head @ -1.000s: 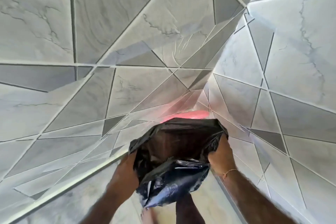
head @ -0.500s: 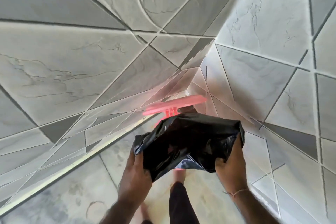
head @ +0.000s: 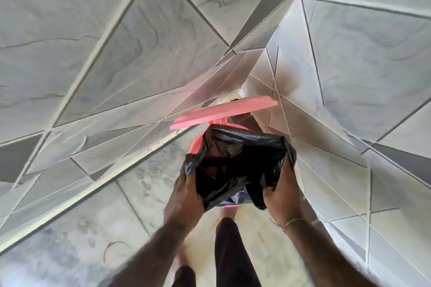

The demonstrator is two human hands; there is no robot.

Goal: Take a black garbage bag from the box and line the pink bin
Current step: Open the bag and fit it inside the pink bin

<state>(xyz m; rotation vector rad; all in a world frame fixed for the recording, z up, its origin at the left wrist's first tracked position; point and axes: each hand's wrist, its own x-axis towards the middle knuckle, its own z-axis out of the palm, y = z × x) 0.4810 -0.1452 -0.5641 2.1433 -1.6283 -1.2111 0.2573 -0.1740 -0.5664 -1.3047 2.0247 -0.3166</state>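
Observation:
The black garbage bag [head: 240, 163] hangs open over the pink bin [head: 195, 144], whose rim shows at the bag's left side. The bin's pink lid [head: 224, 112] stands raised behind the bag. My left hand [head: 186, 196] grips the bag's left edge. On the other side my right hand [head: 279, 193] grips the right edge. Both hands hold the mouth spread, and the bag's dark inside covers most of the bin's opening. The box of bags is not in view.
The bin stands in a corner between grey tiled walls [head: 349, 77] on the left and right. My leg in dark trousers [head: 231, 254] stretches toward the bin's foot. The pale stained floor [head: 116, 228] lies at lower left.
The view tilted down and closer to the bin. The bag moved from in front of the lid down over the bin's opening, and its mouth is spread wider.

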